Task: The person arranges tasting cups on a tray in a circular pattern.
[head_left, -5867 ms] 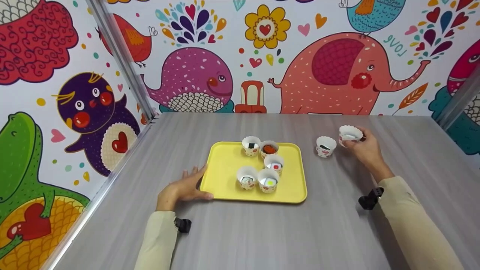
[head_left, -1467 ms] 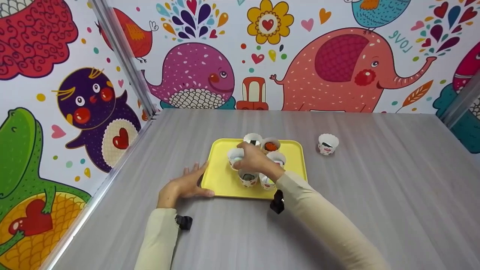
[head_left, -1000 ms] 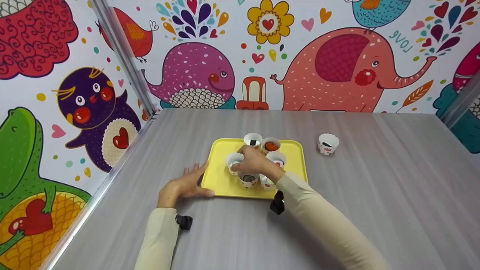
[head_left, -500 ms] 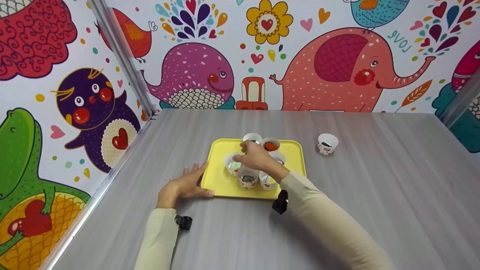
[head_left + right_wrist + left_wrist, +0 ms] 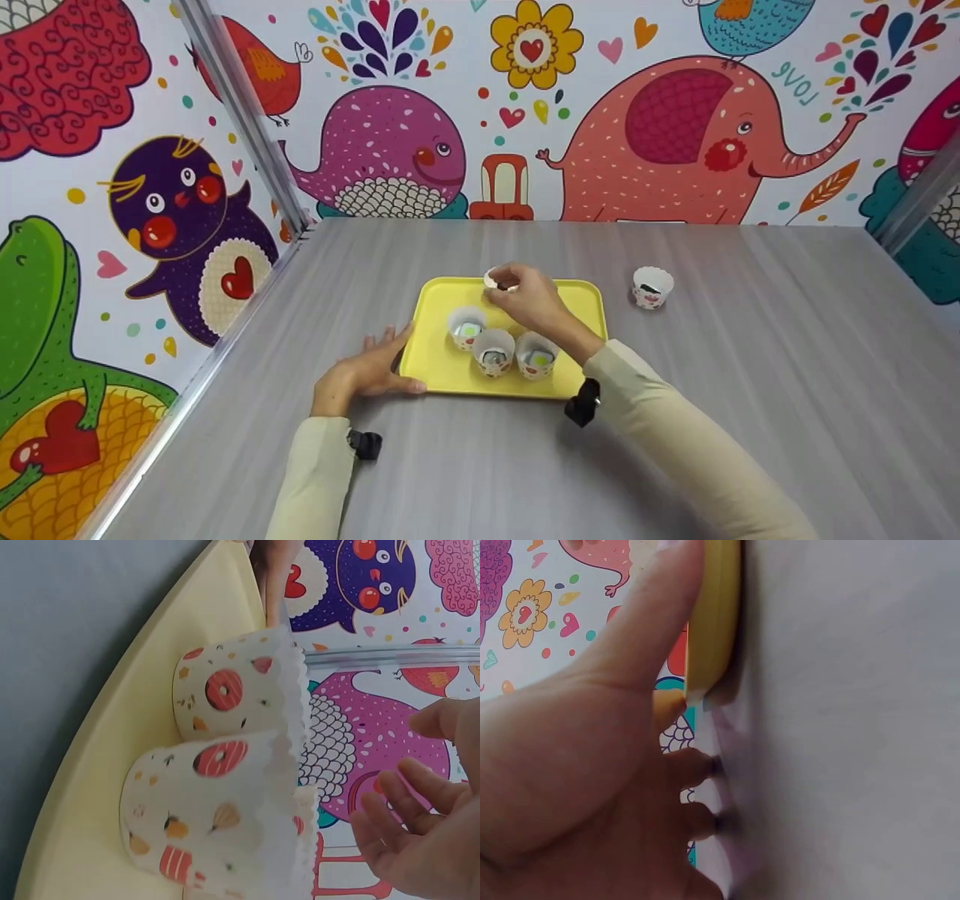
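My left hand (image 5: 367, 375) braces the left side of the yellow tray (image 5: 439, 364), its fingers spread and its thumb on the rim. On the tray stand scallop-edged paper baking cups; a left one (image 5: 465, 334), a front one (image 5: 493, 361) and a front right one (image 5: 536, 360) show most. Small light pieces, some with a green spot, lie in them. With fingers loosely apart and nothing held, my right hand (image 5: 529, 292) hovers over the back of the tray. It covers most of a back cup (image 5: 492, 278) and hides the cups behind it.
One more paper cup (image 5: 652, 291), with a dark and pinkish piece inside, stands on the grey table (image 5: 712, 337) right of the tray. A cartoon-printed back wall (image 5: 600, 112) and left wall (image 5: 97, 300) border the table.
My right hand brought a paper cup from the table at right to the tray's left part and let go of it. It then moved back and right. My left hand stayed at the tray.
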`<action>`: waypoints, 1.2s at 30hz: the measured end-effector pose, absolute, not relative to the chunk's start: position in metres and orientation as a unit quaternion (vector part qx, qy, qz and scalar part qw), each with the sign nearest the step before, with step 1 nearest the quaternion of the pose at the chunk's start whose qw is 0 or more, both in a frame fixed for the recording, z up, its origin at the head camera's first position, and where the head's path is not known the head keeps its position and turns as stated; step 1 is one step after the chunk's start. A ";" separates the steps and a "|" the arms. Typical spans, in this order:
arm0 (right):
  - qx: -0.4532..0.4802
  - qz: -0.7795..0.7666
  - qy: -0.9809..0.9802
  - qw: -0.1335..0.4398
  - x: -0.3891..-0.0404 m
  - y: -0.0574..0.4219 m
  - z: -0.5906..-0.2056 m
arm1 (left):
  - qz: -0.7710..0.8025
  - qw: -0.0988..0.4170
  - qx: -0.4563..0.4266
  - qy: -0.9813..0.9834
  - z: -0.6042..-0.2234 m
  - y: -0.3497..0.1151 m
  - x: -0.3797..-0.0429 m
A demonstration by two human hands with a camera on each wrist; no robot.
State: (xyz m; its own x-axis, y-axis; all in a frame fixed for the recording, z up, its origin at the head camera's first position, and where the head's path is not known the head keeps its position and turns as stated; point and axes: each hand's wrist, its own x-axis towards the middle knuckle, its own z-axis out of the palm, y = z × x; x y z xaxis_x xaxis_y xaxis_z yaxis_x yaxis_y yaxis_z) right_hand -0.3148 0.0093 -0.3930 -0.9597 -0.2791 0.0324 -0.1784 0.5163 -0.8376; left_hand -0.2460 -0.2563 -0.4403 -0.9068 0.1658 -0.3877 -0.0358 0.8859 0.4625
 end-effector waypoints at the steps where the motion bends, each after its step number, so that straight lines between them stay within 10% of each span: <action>1: -0.130 -0.481 0.866 0.052 -0.315 0.011 -0.393 | 0.235 0.213 0.033 0.948 -0.440 -0.257 -0.246; 36: -0.055 -0.466 0.877 -0.101 -0.331 0.134 -0.411 | 0.232 0.208 0.040 0.949 -0.441 -0.256 -0.246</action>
